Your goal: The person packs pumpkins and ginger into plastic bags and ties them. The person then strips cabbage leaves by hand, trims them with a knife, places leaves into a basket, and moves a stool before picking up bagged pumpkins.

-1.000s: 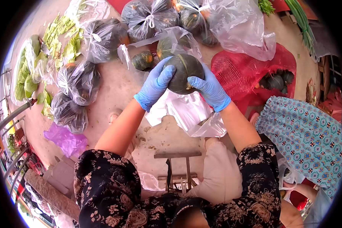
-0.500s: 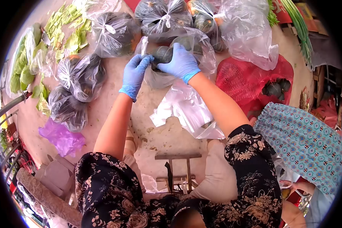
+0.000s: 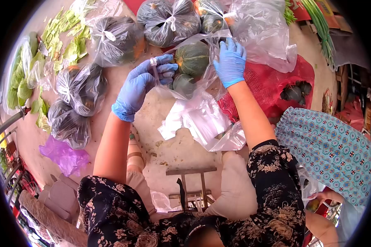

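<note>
Greens (image 3: 62,37) lie loose on the floor off to the left, with a crumpled purple bag (image 3: 66,154) nearer the person and knotted bags of squash (image 3: 81,86) beside them. Next comes the gloved left hand (image 3: 140,84), its fingers curved at the near-left side of a clear bag (image 3: 202,88); film lies against the knuckles, but I can't tell how firmly it is pinched. Between the hands, in that bag, sit a large striped squash (image 3: 192,57) and a smaller one (image 3: 184,85) just below it. White plastic (image 3: 193,117) lies nearer the knees. The right hand (image 3: 231,64) rests at the bag's far-right edge, back upward, fingertips hidden, so its grip I can't judge either. To my mind, thin film like this wants both edges gathered evenly, pulled gently, kept off the hard stem. Farther right, a red mesh sack (image 3: 257,88) shows dark squashes (image 3: 293,92).
</note>
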Tool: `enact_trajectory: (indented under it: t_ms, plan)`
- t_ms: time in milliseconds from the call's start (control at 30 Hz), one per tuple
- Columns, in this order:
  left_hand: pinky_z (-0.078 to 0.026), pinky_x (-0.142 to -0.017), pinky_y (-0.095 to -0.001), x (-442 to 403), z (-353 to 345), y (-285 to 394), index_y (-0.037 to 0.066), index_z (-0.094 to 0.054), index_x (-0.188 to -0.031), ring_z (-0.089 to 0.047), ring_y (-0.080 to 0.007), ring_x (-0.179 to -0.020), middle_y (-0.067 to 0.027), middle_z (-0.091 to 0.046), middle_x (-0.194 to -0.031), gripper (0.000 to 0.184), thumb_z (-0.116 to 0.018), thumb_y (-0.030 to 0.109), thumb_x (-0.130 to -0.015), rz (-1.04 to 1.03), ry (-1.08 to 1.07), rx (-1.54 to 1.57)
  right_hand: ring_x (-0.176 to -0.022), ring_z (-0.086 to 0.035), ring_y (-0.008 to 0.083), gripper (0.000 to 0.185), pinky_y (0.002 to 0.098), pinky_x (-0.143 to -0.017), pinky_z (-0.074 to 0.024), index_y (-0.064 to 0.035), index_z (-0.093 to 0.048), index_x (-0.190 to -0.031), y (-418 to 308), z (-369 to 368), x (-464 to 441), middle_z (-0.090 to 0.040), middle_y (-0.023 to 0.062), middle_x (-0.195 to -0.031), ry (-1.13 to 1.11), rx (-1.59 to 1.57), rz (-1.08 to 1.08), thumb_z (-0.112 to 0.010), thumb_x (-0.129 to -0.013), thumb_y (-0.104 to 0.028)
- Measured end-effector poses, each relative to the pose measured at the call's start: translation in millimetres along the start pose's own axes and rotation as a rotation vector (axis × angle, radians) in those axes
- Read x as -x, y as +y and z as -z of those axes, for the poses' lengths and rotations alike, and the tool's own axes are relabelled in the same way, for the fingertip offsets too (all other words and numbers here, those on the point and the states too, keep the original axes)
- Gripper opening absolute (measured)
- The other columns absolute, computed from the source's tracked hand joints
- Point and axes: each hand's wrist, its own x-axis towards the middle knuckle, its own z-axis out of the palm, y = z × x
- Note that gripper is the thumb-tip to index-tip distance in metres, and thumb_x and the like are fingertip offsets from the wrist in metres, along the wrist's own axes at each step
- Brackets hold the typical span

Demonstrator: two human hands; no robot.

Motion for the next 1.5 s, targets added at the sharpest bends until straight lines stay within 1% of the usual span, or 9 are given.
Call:
enact_trajectory:
  t_ms: [133, 233, 367, 500, 567, 733, 1000, 1200, 1500]
  plan:
    - [-0.043, -0.086, -0.0293, 4.3, 8.2, -4.2, 0.002, -0.041, -0.126, -0.055, -0.0182, -0.098, -0.0109, -0.051, -0.117, 0.05, -0.039, 0.005, -0.076, 0.045, -0.03, -0.142, -0.11, -0.036, 0.0359, 0.089, 0.043, -0.091, -0.0322, -0.0015, -0.024, -0.13, 29.9, -18.8, 0.2, -0.034, 0.024, -0.122, 0.323, -0.26, -0.227, -0.073, -0.062, -0.03]
    - [-0.043, -0.085, -0.0273, -5.3, 10.3, -9.3, 0.001, -0.04, -0.126, -0.053, -0.017, -0.099, -0.0123, -0.05, -0.119, 0.049, -0.042, 0.003, -0.077, -0.002, 0.031, -0.102, -0.107, -0.041, 0.0314, 0.095, 0.0378, -0.09, -0.0349, 0.0009, -0.018, -0.132, 39.0, -68.6, -1.6, -0.036, 0.0261, -0.12, 0.126, -0.887, -0.5, -0.075, -0.062, -0.031]
    - [-0.043, -0.085, -0.0303, -12.1, 18.5, -14.5, 0.001, -0.032, -0.13, -0.054, -0.0109, -0.079, -0.013, -0.052, -0.114, 0.054, -0.047, 0.002, -0.078, -0.153, 0.131, -0.025, -0.064, -0.053, 0.0133, 0.044, 0.0258, -0.064, -0.0434, 0.0032, -0.047, -0.114, 36.6, -60.8, 3.7, -0.06, 0.0098, -0.082, -0.301, -1.618, -0.499, -0.058, -0.081, -0.024]
    - [-0.044, -0.082, -0.0341, -8.3, 26.7, -13.9, 0.001, -0.026, -0.133, -0.052, -0.009, -0.071, -0.0105, -0.052, -0.112, 0.057, -0.049, 0.007, -0.081, -0.156, 0.129, 0.184, -0.046, -0.034, 0.0063, 0.03, 0.0216, -0.05, -0.0346, 0.0022, -0.054, -0.104, 17.6, 10.5, 10.3, -0.039, -0.0029, -0.055, -0.543, -2.085, -0.205, -0.041, -0.088, -0.019]
    - [-0.045, -0.082, -0.0342, -5.6, 23.9, -6.9, 0.001, -0.026, -0.132, -0.051, -0.0075, -0.069, -0.0101, -0.052, -0.112, 0.057, -0.049, 0.006, -0.081, -0.09, 0.106, 0.208, -0.045, -0.028, 0.0055, 0.031, 0.0211, -0.046, -0.0308, 0.0036, -0.053, -0.104, -7.5, 42.7, 11.0, -0.031, -0.0037, -0.054, -0.514, -1.986, -0.177, -0.036, -0.086, -0.016]
    - [-0.045, -0.072, -0.0234, 5.9, -5.9, 14.2, -0.001, -0.037, -0.127, -0.05, -0.0054, -0.069, -0.0117, -0.051, -0.117, 0.05, -0.053, 0.02, -0.084, -0.027, 0.057, -0.075, -0.056, -0.056, 0.0144, 0.031, 0.0231, -0.048, -0.0474, 0.0023, -0.052, -0.109, -27.7, 52.7, 16.1, -0.059, 0.0098, -0.08, -0.526, -2.107, -0.102, -0.034, -0.086, -0.007]
    - [-0.044, -0.073, -0.0242, 1.2, 9.4, -16.3, -0.001, -0.047, -0.119, -0.056, -0.012, -0.083, -0.0062, -0.058, -0.102, 0.073, -0.055, 0.056, -0.075, 0.238, -0.062, -0.319, -0.06, -0.063, 0.0221, 0.024, 0.029, -0.049, -0.0518, -0.0023, -0.056, -0.105, -63.3, 32.4, 26.3, -0.062, 0.0102, -0.083, -1.125, -2.094, -0.239, -0.051, -0.085, -0.016]
    - [-0.042, -0.061, -0.022, -16.2, -2.9, -26.9, -0.001, -0.06, -0.087, -0.051, -0.0071, -0.064, -0.002, -0.058, -0.071, 0.037, -0.061, 0.036, -0.079, 0.401, -0.148, -0.543, -0.066, -0.055, 0.0092, 0.014, 0.023, -0.062, -0.0447, -0.0041, -0.064, -0.08, -82.0, 36.4, 42.7, -0.061, 0.0024, -0.071, -1.097, -1.804, -0.01, -0.066, -0.075, -0.017]
    - [-0.044, -0.087, -0.0319, -17.6, 9.5, -49.5, -0.005, -0.055, -0.098, -0.057, -0.0241, -0.092, -0.0146, -0.059, -0.097, 0.025, -0.057, 0.011, -0.078, 0.257, 0.157, 0.072, -0.073, -0.056, 0.0097, 0.013, 0.0228, -0.067, -0.0454, -0.0015, -0.058, -0.083, -70.9, -0.3, 47.0, -0.06, 0.0041, -0.078, -0.65, -1.8, -0.332, -0.063, -0.077, -0.012]
